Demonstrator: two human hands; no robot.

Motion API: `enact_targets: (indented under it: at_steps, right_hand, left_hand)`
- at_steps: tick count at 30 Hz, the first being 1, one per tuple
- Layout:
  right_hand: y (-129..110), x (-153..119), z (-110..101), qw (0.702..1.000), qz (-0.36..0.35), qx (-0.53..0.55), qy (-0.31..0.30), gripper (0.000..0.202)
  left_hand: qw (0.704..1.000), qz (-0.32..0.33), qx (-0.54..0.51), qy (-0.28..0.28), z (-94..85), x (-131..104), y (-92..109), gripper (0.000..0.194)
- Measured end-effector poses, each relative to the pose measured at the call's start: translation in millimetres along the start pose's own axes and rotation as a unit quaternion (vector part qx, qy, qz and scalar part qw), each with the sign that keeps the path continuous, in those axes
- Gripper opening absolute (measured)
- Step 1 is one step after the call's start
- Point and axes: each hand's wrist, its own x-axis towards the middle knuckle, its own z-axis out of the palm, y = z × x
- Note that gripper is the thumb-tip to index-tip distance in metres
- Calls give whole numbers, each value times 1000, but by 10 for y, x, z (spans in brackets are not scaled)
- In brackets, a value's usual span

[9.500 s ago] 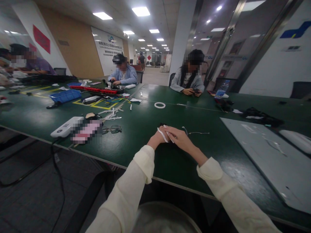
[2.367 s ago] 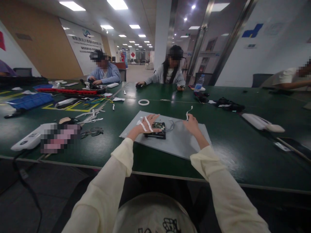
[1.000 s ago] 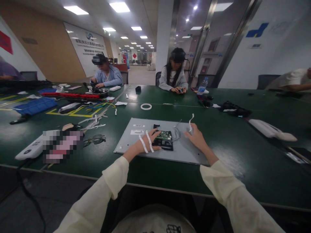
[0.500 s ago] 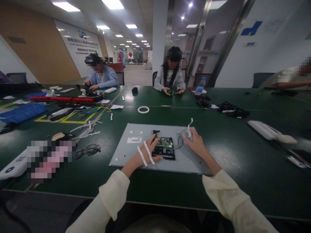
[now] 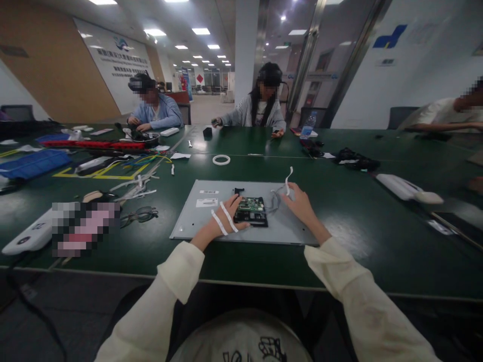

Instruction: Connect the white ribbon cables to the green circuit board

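Observation:
A grey metal panel lies flat on the green table. On its middle sits a black frame with a green circuit board. My left hand, two white tape strips across its back, rests with spread fingers on the left edge of the black frame. Grey cables run from the board's right side. Beside them my right hand is closed, thumb and forefinger around a curled white tape strip that sticks up from the fingertips.
A white tape roll lies beyond the panel. To the left are glasses, loose tape strips and a blue tray. A white device lies right. Two people sit across the table, another at far right.
The camera view has tilted down a little, so the scene sits higher. My hands keep nearly the same pose on the panel. The person opposite has stretched one arm toward a small black box.

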Motion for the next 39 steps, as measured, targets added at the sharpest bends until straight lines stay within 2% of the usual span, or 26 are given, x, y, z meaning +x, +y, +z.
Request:
enact_targets:
  at_steps: [3,9,14,24,28,31,35,37,39]
  right_hand:
    - [-105,-49,57,999,-38,25,-17,48]
    - [-160,-74,209,1000,-19,-1,-13,54]
    - [-74,-33,168,1000,14,-6,7,52]
    - [-116,-46,195,999,-4,39,9,58]
    - [-191,-47,141,996,2,87,34,47]
    - [-288,-58,100,977,46,209,15,40]
    - [-422,-98,49,919,110,376,-40,44]
    - [-472,-116,13,894,122,425,-66,50]
    - [-514,-133,-22,896,104,423,-87,54]
  left_hand:
    - [1000,-3,3,0,-3,-11,12,91]
    - [1000,-2,-7,15,6,-34,24,89]
    - [1000,-1,-7,16,10,-40,15,88]
    - [1000,16,5,26,52,-41,-25,89]
    - [1000,10,6,20,45,-34,-19,89]
    - [1000,8,4,19,40,-35,-16,90]
    - [1000,5,4,18,29,-38,-9,93]
    - [1000,1,-1,26,13,-28,-4,92]
    - [999,3,-13,52,-17,-12,5,85]
